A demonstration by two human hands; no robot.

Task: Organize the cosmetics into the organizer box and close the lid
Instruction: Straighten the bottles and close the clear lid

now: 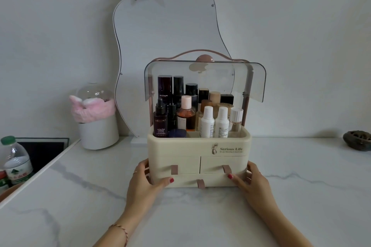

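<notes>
Your left hand (147,181) and right hand (250,181) clasp the lower corners of the cream organizer box (198,164), one at each end, thumbs pressed on the bottom drawer front, fingers wrapped round the sides. The box stands on the white marble tabletop (80,216), before a wavy-edged mirror (160,36). Its clear lid (204,78) is raised, tipped up and back over the top tray. Cosmetics stand upright in that tray: a dark L'Oréal Youth Code dropper bottle (160,122) at front left, an amber bottle with pink cap (186,113) centre, two white bottles (213,123) front right. All three drawers sit flush.
</notes>
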